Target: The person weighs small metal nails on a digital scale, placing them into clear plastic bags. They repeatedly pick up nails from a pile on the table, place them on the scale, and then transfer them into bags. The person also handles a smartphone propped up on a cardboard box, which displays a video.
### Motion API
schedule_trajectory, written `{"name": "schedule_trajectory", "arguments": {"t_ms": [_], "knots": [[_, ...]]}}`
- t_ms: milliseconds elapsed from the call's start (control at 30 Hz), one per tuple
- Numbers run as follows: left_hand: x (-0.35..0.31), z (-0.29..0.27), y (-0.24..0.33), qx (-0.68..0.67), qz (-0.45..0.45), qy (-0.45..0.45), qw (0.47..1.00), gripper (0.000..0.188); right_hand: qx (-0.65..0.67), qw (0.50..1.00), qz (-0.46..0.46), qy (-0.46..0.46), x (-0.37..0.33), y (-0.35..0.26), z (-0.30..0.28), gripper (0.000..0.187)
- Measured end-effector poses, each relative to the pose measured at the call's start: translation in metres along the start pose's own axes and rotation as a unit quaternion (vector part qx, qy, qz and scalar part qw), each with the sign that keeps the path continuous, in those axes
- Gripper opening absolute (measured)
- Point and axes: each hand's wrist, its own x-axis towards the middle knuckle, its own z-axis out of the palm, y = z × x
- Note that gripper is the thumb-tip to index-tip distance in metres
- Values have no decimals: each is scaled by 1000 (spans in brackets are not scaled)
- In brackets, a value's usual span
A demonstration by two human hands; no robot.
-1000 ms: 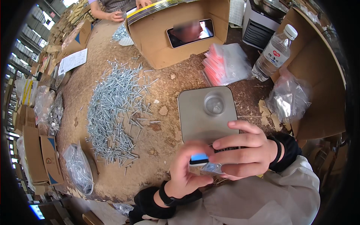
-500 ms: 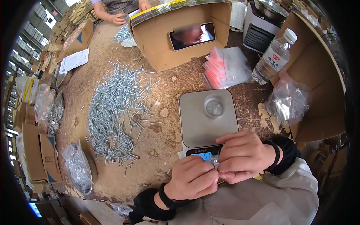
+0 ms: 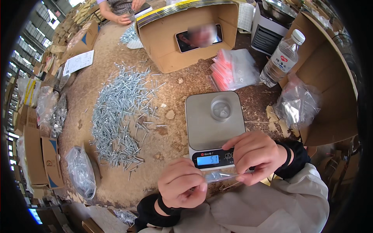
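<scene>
Stretched between my two hands is a small clear plastic bag [image 3: 220, 176] with something shiny inside, too small to make out. My left hand [image 3: 182, 183] pinches one end of it. At the other end my right hand [image 3: 254, 156] grips the bag between thumb and fingers, its index finger reaching over the edge of the digital scale [image 3: 202, 126]. The scale lies just beyond my hands, display lit. On its steel plate stands a small clear round cup [image 3: 221, 109] with a few clear or shiny bits in it.
A wide heap of screws [image 3: 118, 116] covers the table's left half, near a bowl of bagged pieces [image 3: 81, 174]. Further back are a carton [image 3: 163, 58] holding a phone [image 3: 198, 38], stacked zip bags [image 3: 237, 70] and a water bottle [image 3: 281, 60]. A co-worker's hands [image 3: 126, 18] show behind.
My hands have drawn apart, the left one moving left and slightly down, so the bag is pulled taut between them and the scale's display is uncovered.
</scene>
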Motion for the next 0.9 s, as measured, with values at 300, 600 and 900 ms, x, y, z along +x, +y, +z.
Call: {"name": "schedule_trajectory", "arguments": {"t_ms": [300,600,900], "knots": [[-17,-34,12,22,-64,115,991,7,-230,972,40,30,2,-8,2,25],[-74,-151,61,224,12,488,844,5,-460,862,211,37,-2,23,3,35],[-122,-326,80,468,-237,369,767,17,-393,897,161,122,1,20,-3,20]]}}
